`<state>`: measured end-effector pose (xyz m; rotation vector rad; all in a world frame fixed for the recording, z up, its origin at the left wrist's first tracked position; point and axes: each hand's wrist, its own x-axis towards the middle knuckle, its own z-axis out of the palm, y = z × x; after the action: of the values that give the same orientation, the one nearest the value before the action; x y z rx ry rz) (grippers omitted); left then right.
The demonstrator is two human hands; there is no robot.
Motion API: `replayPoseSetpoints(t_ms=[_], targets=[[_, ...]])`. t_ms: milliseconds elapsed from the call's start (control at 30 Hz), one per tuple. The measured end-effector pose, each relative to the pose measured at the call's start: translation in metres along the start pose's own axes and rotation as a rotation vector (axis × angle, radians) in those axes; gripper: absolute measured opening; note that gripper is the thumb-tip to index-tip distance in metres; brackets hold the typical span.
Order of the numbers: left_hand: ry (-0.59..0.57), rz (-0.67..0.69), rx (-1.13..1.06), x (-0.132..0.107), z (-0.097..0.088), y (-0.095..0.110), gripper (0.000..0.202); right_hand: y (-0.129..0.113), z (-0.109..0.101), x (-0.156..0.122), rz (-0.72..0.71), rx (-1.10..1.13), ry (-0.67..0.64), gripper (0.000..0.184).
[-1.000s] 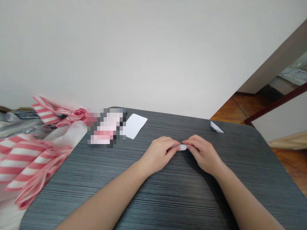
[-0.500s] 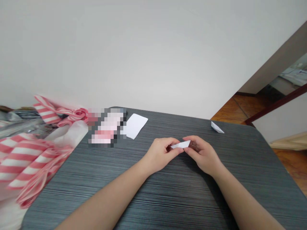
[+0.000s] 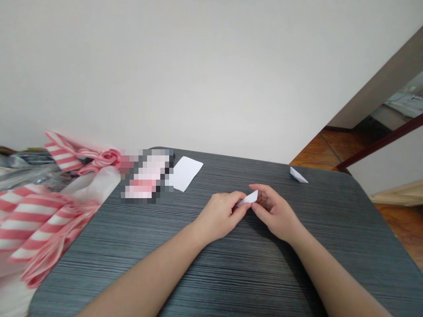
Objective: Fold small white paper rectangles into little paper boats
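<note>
A small folded piece of white paper (image 3: 249, 198) is pinched between both my hands, just above the dark striped table (image 3: 211, 273). My left hand (image 3: 220, 215) grips its left end with closed fingers. My right hand (image 3: 274, 210) holds the right end, fingers curled round it. The paper tilts up toward the right. Both forearms rest on the table toward me.
A flat white paper sheet (image 3: 185, 173) lies at the table's far left. A small folded white paper shape (image 3: 298, 175) sits near the far right edge. Pink-and-white striped bags (image 3: 42, 211) are heaped off the table's left side. A blurred patch (image 3: 147, 175) lies beside the sheet.
The folded paper was pressed low between my fingertips; both hands have lifted and turned it, so its long white edge now shows and tilts up to the right.
</note>
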<state>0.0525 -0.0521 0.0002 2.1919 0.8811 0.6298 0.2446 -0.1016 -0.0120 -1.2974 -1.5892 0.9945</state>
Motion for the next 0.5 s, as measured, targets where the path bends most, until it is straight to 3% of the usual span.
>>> replayPoseSetpoints(t_ms=[300, 500], targets=[[0.024, 0.079, 0.126, 0.0007, 0.0018, 0.0011, 0.023, -0.0042, 0.0082, 0.0021, 0.063, 0.13, 0.042, 0.039], [0.066, 0.126, 0.166, 0.0028, 0.0028, -0.0016, 0.021, -0.0023, 0.0086, 0.0009, 0.06, -0.009, 0.078, 0.032]])
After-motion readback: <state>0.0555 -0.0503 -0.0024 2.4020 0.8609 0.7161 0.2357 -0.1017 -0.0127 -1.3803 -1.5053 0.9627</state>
